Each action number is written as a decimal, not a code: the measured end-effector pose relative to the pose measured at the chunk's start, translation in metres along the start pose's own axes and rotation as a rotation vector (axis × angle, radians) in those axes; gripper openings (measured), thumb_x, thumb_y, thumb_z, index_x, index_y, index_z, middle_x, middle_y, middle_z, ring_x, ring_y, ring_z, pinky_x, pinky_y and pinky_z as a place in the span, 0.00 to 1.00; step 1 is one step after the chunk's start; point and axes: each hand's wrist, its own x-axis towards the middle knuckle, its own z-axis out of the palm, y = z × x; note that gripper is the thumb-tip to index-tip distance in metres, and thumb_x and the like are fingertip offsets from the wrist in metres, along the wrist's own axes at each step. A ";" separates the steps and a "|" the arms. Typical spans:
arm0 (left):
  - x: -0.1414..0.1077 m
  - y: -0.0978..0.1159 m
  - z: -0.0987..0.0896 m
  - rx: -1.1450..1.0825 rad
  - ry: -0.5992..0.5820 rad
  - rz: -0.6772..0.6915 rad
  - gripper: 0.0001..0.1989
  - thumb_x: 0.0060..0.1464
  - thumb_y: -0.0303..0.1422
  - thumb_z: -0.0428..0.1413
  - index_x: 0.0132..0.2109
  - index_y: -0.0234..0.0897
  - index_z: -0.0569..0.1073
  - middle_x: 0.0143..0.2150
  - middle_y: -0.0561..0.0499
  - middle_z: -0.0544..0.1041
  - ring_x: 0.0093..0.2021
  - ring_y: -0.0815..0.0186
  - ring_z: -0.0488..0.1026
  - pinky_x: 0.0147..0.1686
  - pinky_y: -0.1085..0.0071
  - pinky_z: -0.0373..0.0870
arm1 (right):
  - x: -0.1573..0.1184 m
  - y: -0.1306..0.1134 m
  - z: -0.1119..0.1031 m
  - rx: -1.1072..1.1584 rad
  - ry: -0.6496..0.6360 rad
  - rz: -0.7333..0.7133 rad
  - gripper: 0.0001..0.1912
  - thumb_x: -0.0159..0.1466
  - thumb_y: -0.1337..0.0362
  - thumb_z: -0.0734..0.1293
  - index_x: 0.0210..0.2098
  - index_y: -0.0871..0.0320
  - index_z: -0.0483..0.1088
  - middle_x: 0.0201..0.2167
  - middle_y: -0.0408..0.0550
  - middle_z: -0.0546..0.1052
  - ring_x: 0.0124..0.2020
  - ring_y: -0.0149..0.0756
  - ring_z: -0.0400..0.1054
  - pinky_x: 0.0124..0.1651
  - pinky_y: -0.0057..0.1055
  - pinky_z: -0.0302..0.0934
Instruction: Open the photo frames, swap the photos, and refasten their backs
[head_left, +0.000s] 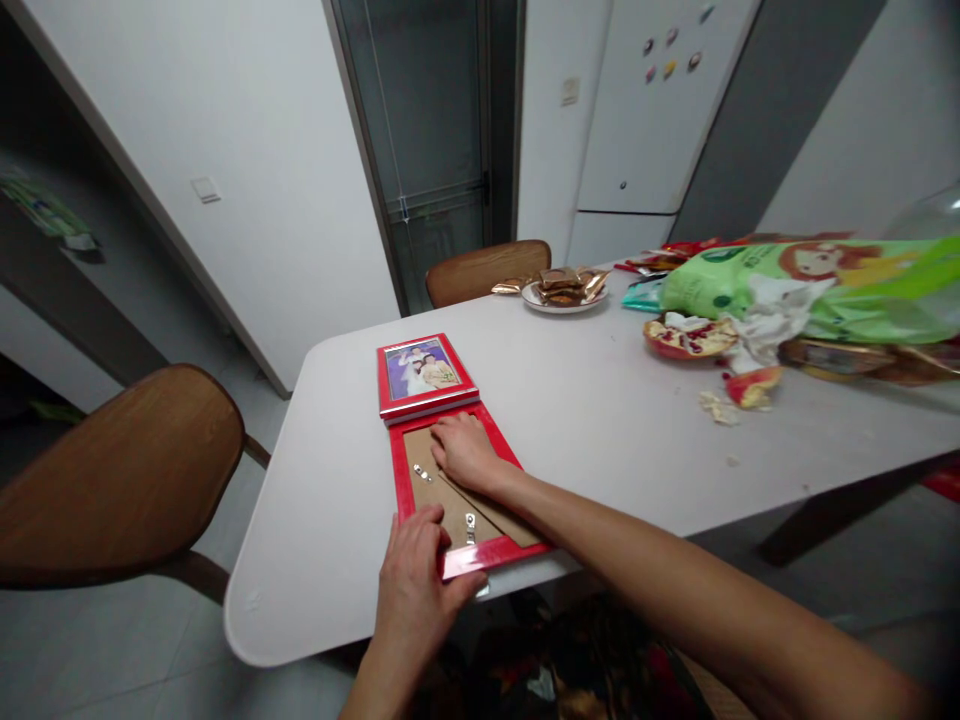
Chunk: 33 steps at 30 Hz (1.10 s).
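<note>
A red picture frame (506, 552) lies face down at the table's near edge, its brown backing board (454, 500) showing. A hinged brown stand flap (495, 515) and two small metal pieces (470, 525) are on the board. My left hand (416, 570) grips the frame's near left corner, fingers on top and thumb at the near edge. My right hand (466, 450) rests on the far part of the board, fingers bent and touching it; its fingertips are partly hidden. Touching the far end is a second red frame (424, 372), face up with a photo of people.
A plate (562, 305) of wrapped snacks stands at the far edge. To the right are an opened pomegranate (690, 338), a peel piece (754, 388), crumpled tissue (772, 310) and a green bag (750, 275). Wooden chairs (127, 470) (487, 270) stand left and behind.
</note>
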 end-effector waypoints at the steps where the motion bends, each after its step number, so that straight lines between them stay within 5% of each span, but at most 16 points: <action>1: 0.000 0.000 0.000 -0.002 -0.006 -0.004 0.15 0.37 0.36 0.61 0.31 0.37 0.64 0.45 0.43 0.71 0.47 0.55 0.67 0.48 0.49 0.59 | 0.002 0.001 0.000 -0.001 -0.016 -0.011 0.14 0.59 0.63 0.56 0.40 0.60 0.67 0.41 0.53 0.70 0.42 0.41 0.57 0.43 0.38 0.49; 9: 0.001 -0.001 -0.001 -0.034 -0.017 -0.004 0.14 0.37 0.34 0.61 0.31 0.37 0.63 0.45 0.42 0.70 0.47 0.56 0.66 0.47 0.51 0.61 | -0.001 0.002 -0.005 0.096 -0.027 -0.111 0.16 0.57 0.66 0.57 0.44 0.59 0.67 0.43 0.52 0.69 0.43 0.41 0.58 0.43 0.38 0.50; 12: 0.002 0.001 -0.002 -0.045 -0.018 -0.013 0.14 0.37 0.33 0.61 0.31 0.37 0.63 0.45 0.43 0.70 0.47 0.56 0.66 0.45 0.53 0.63 | -0.022 0.009 -0.019 0.211 -0.059 -0.260 0.18 0.55 0.68 0.59 0.45 0.58 0.66 0.47 0.52 0.66 0.45 0.39 0.57 0.46 0.37 0.50; 17: 0.003 0.002 -0.002 -0.026 -0.027 -0.021 0.14 0.38 0.33 0.60 0.31 0.37 0.63 0.45 0.43 0.70 0.46 0.58 0.66 0.43 0.58 0.66 | -0.060 0.024 -0.039 0.318 -0.248 -0.529 0.12 0.52 0.69 0.63 0.35 0.53 0.72 0.47 0.47 0.66 0.46 0.37 0.57 0.48 0.35 0.50; 23: 0.003 -0.006 -0.002 0.014 -0.043 0.023 0.11 0.43 0.39 0.56 0.31 0.38 0.64 0.45 0.44 0.70 0.45 0.57 0.67 0.41 0.60 0.67 | -0.073 0.020 -0.034 0.250 -0.109 -0.463 0.08 0.55 0.63 0.62 0.30 0.53 0.73 0.45 0.44 0.68 0.48 0.36 0.55 0.51 0.36 0.48; 27: 0.007 -0.013 0.002 0.057 -0.056 0.024 0.20 0.42 0.50 0.52 0.33 0.38 0.65 0.43 0.44 0.70 0.42 0.56 0.68 0.40 0.60 0.67 | -0.076 0.017 -0.040 0.140 -0.093 -0.458 0.09 0.57 0.62 0.60 0.34 0.53 0.71 0.45 0.45 0.68 0.47 0.37 0.57 0.48 0.37 0.52; 30: 0.011 -0.018 0.007 0.071 -0.066 0.033 0.26 0.40 0.57 0.47 0.33 0.38 0.65 0.44 0.43 0.70 0.42 0.54 0.68 0.42 0.56 0.65 | -0.077 0.018 -0.042 0.081 -0.002 -0.260 0.18 0.55 0.56 0.62 0.44 0.55 0.66 0.44 0.51 0.67 0.45 0.41 0.58 0.45 0.39 0.55; 33: 0.010 -0.022 0.011 0.004 -0.055 -0.013 0.29 0.36 0.58 0.49 0.35 0.38 0.66 0.46 0.44 0.69 0.44 0.51 0.67 0.46 0.52 0.62 | -0.075 0.021 -0.042 0.034 -0.008 -0.126 0.20 0.54 0.54 0.61 0.44 0.56 0.65 0.38 0.51 0.69 0.41 0.43 0.61 0.40 0.40 0.58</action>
